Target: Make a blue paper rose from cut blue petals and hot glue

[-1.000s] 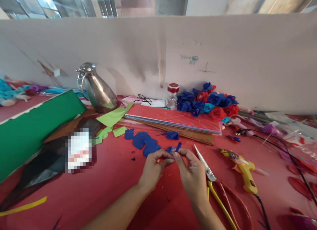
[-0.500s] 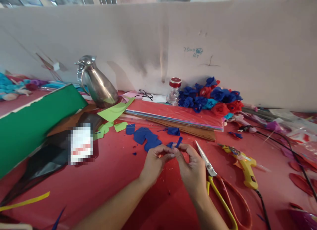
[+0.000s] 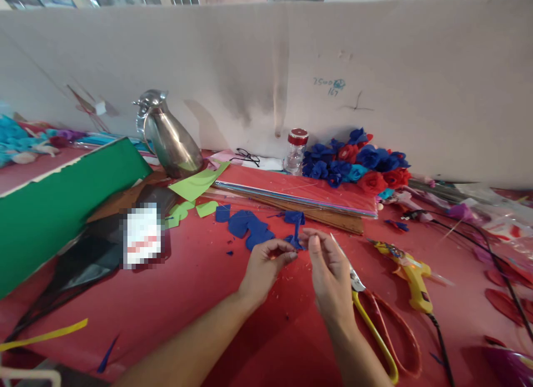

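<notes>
In the middle of the head view my left hand [image 3: 264, 267] is closed, thumb and forefinger pinching the base of a small blue crepe paper piece [image 3: 296, 238] with a narrow upright part. My right hand [image 3: 331, 270] is just right of it, fingers bent and thumb apart, with nothing visible held. Loose blue paper petals [image 3: 245, 226] lie beyond my left hand, and a folded blue scrap [image 3: 293, 216] lies behind the held piece. Large scissors [image 3: 375, 323] with red and yellow handles lie beside my right hand, their blades partly hidden by it.
A yellow glue gun [image 3: 418, 287] with a black cord lies at right. Behind are stacked coloured sheets [image 3: 287, 187], blue and red paper flowers [image 3: 368, 159], a red-lidded jar [image 3: 296, 151] and a metal jug [image 3: 172, 140]. A green board [image 3: 62, 204] and green paper [image 3: 197, 181] are leftward.
My right hand has drawn away to the right from my left fingertips and from the blue piece. My left hand keeps its pinch. The view has shifted slightly.
</notes>
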A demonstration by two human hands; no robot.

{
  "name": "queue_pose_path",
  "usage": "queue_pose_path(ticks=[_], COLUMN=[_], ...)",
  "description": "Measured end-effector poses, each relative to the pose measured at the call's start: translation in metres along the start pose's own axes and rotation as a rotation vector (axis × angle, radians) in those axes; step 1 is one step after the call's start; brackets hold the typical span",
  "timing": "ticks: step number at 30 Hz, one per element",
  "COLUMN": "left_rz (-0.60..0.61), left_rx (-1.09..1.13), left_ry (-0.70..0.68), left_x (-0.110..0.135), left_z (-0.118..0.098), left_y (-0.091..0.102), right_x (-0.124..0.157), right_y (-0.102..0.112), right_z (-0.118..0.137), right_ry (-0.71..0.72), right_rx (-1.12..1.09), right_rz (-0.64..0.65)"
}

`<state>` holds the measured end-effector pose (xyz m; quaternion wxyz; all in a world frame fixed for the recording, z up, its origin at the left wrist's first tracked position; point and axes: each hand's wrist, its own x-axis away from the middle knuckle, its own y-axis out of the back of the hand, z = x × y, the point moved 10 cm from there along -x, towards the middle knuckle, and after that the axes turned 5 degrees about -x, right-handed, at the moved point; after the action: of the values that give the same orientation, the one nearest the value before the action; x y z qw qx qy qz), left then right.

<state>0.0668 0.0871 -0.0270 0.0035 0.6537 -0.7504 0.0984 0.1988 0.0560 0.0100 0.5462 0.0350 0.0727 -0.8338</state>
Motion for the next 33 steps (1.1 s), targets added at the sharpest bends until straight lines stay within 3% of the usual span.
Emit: queue_pose_path(ticks=[5,12,17,20,24,27,30,33], left_rz=[-0.044,-0.021,0.005,0.070,0.134,0.138,0.146,0.074], left_rx=[0.071,0.127,0.197,0.271,0.246,0.190,0.129,0.057], left_ry=[-0.062,-0.026,-0.002,0.082,0.171,0.140,0.069,0.007], left_x=[-0.003,-0.006,-0.008,-0.007,-0.002,-0.001,-0.004,-0.009], left_z=[-0.005,-0.001,0.002,0.010,0.018,0.016,0.009,0.003], left_y=[0.007,0.006,0.003,-0.006,-0.016,-0.017,-0.014,-0.001], right_x=[-0.008,-0.015,-0.005,0.005,0.010,0.009,-0.001,-0.011], right_y=[0.001,-0.002,-0.026,-0.041,-0.047,-0.045,-0.026,0.028], right_z=[-0.012,-0.019,-0.011,-0.005,0.004,0.006,0.001,0.007], right_ry=[-0.118,-0.250,-0.303,-0.323,-0.303,-0.280,-0.221,-0.002], right_rx=[-0.370,-0.606,-0.619,-0.601,-0.546,-0.530,-0.473,-0.202], right_rz=[-0.015,0.032,0.201,0.303,0.365,0.382,0.256,-0.150])
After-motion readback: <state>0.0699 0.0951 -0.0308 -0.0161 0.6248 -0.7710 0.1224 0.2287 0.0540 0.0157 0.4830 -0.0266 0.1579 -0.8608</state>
